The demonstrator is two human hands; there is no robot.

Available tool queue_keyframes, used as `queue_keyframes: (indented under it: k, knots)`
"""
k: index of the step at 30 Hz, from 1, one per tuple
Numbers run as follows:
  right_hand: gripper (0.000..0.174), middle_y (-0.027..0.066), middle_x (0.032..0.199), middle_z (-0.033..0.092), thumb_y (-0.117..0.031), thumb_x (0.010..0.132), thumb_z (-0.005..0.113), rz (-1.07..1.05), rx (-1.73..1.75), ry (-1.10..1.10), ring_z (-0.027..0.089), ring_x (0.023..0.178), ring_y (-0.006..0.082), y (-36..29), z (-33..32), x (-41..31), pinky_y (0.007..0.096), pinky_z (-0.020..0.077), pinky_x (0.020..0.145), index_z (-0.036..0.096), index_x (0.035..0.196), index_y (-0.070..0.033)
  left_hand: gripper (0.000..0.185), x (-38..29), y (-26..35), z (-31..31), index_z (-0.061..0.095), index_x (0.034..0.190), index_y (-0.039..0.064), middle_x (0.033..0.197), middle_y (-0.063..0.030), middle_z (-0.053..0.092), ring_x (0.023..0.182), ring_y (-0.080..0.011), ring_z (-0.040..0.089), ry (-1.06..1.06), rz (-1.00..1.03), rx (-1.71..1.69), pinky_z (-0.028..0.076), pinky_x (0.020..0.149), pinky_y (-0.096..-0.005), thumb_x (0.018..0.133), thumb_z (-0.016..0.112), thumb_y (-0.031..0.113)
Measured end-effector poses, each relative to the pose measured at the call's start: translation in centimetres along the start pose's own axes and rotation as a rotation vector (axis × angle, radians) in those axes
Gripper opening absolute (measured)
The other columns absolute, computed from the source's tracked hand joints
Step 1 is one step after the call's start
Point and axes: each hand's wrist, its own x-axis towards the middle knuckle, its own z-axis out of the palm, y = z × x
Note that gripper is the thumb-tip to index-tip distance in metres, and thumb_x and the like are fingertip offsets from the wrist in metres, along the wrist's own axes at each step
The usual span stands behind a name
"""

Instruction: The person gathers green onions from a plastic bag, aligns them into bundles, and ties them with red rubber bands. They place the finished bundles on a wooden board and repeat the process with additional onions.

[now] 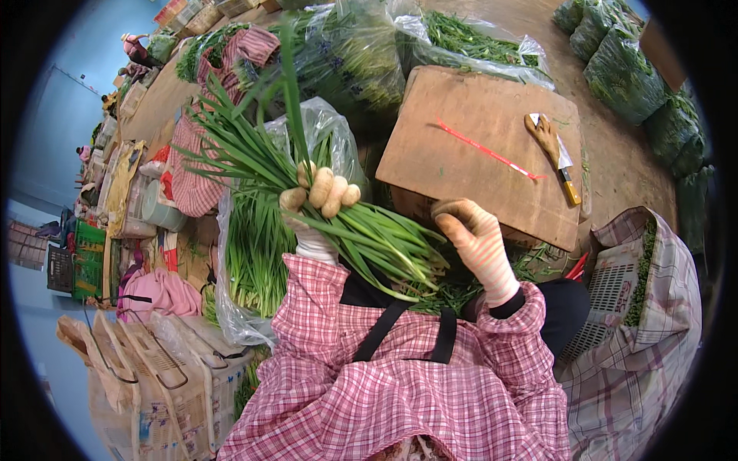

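My gloved left hand [320, 190] is wrapped around a bunch of Chinese chives [375, 230], gripping it about midway. The leaf tips fan out to the upper left and the pale cut ends point to the lower right. To the right of those ends is my right hand [467, 227], also gloved, with thumb and fingers curled; whether a stem is pinched between them I cannot tell. Beyond it stands a brown wooden board [473, 138]. On the board lie a red printed tie strip [490, 152] and a knife [568, 173] with a yellow-and-black handle, beside a worn brown glove-like piece [542, 138].
More chives [259, 248] fill a clear plastic bag left of my lap. Bagged greens [369, 57] stand behind the board, and further sacks [625, 75] line the right. A cloth-draped white crate [605, 288] is at my right. Plastic-wrapped crates [161, 386] stand lower left; people work far off.
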Motion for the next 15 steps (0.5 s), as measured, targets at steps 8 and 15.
queue_keyframes:
  k: [8,15]
  knots:
    - [0.113,0.0196,0.13,0.062,-0.029,0.066,0.093,0.112,-0.171,-0.389,0.058,0.125,0.0273,3.5,2.9,-1.6,0.0367,0.0454,0.106,0.028,0.155,-0.005,0.016,2.1,-2.7,-0.8,0.063,0.097,0.01,0.081,-0.0038,0.067,0.069,-0.0207,0.065,1.007,0.087,0.409,0.058,0.078,-0.0437,0.094,0.063,0.026]
    - [0.027,0.0011,0.077,0.063,-0.013,0.089,0.073,0.407,0.391,-0.451,0.055,0.055,0.0089,2.9,1.1,0.1,0.024,0.041,0.048,0.062,0.111,-0.004,0.041,4.0,-2.9,-3.3,0.064,0.116,0.004,0.105,-0.0122,0.072,0.096,-0.0276,0.069,0.917,-0.08,0.349,0.055,0.091,-0.0479,0.095,0.067,0.04]
